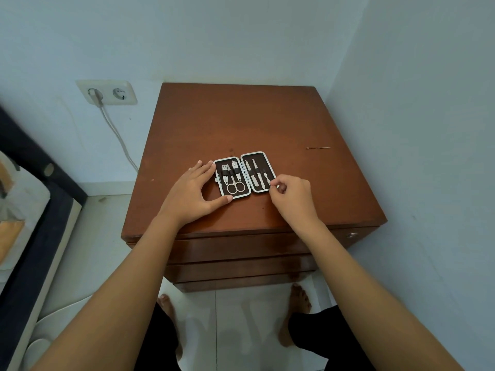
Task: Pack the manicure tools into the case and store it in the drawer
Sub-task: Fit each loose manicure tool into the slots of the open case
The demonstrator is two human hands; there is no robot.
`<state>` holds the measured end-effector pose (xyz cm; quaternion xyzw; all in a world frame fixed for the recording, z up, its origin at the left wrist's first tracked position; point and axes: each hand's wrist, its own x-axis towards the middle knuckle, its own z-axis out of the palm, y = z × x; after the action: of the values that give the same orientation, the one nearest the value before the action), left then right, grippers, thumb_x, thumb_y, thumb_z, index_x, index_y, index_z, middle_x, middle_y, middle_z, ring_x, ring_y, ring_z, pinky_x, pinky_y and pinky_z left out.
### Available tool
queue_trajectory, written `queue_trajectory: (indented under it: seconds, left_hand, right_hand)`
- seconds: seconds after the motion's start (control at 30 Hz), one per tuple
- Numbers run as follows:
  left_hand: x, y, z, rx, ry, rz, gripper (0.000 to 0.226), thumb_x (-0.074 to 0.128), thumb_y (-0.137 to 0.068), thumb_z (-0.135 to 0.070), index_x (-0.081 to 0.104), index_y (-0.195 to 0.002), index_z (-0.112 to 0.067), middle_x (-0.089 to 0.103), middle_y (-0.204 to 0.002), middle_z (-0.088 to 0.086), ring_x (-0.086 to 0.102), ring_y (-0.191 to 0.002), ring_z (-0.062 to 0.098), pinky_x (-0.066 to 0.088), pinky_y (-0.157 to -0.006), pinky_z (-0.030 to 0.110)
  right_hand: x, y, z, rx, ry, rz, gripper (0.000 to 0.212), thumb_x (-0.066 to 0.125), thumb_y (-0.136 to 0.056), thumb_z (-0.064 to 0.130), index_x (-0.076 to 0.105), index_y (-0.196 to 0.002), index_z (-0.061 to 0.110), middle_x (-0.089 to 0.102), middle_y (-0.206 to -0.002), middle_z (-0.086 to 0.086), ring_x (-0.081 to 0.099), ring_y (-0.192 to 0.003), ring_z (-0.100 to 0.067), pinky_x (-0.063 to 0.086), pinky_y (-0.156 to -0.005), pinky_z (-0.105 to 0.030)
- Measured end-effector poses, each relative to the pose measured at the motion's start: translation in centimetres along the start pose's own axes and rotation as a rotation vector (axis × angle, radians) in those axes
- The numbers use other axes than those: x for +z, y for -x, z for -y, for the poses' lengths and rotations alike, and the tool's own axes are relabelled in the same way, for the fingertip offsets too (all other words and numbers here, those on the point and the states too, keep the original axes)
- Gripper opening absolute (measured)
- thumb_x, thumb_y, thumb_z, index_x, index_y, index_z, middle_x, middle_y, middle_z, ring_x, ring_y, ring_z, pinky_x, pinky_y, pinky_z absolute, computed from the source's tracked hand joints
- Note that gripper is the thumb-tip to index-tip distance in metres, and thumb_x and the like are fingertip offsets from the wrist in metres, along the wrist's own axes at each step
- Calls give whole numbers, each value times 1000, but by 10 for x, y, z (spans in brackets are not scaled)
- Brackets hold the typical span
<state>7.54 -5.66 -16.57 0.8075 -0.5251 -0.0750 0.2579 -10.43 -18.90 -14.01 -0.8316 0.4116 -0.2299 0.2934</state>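
Observation:
The manicure case (245, 175) lies open and flat on top of the brown wooden cabinet (241, 124). Its left half holds clippers and small scissors (235, 186) under an elastic band; its right half holds several thin metal tools (258, 175). My left hand (194, 195) rests on the cabinet, fingers spread, touching the case's left edge and bottom corner. My right hand (290, 195) sits at the case's right edge with fingertips pinched at the lower right corner, near the end of a tool. One thin metal tool (318, 148) lies loose on the cabinet top, far right.
The cabinet's drawers (241, 253) below the top are closed, with a small knob (352, 235) at the right. Walls stand behind and to the right. A wall socket (107, 92) with a plugged cable is at the left, and a bed edge (34, 210) beyond it.

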Motion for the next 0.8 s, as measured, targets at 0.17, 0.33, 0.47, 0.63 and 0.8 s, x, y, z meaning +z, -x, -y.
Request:
queue_trajectory:
  seconds: [0.17, 0.33, 0.47, 0.63, 0.8]
  left_hand:
    - [1, -1, 0, 6, -7, 1, 103, 43, -63, -78, 28, -146, -18, 25, -154, -5, 13, -144, 10, 8, -113, 26]
    - [0, -1, 0, 7, -3, -9, 101, 47, -65, -76, 29, -146, -17, 26, -154, -4, 14, -144, 11, 8, -113, 25]
    - [0, -1, 0, 10, -3, -4, 102, 45, -64, -77, 29, -146, -17, 27, -154, -4, 14, -144, 11, 10, -115, 29]
    - [0, -1, 0, 7, -5, -3, 103, 44, -63, -78, 29, -146, -17, 26, -154, -3, 14, -144, 11, 9, -114, 28]
    - [0, 0, -1, 7, -2, -1, 102, 47, -65, -76, 28, -146, -17, 26, -154, -3, 14, -144, 11, 7, -113, 26]
  right_hand:
    - [-3, 4, -3, -23, -19, 10, 16, 57, -85, 10, 72, -90, 7, 50, -59, 1, 49, -57, -18, 40, -59, -27]
    - [-2, 4, 3, -132, 244, 59, 28, 47, -94, 26, 66, -111, 16, 46, -81, 0, 48, -83, -19, 35, -61, -28]
    - [-2, 7, 2, -193, 398, 43, 33, 42, -96, 31, 61, -119, 20, 53, -93, -4, 48, -94, -22, 35, -59, -29]
    - [-1, 3, 2, -198, 460, 87, 35, 40, -96, 34, 55, -126, 23, 53, -103, -6, 47, -99, -24, 38, -61, -30]
    - [-8, 6, 0, -240, 556, 170, 40, 39, -96, 37, 46, -133, 23, 50, -110, -9, 45, -104, -27, 42, -67, -34]
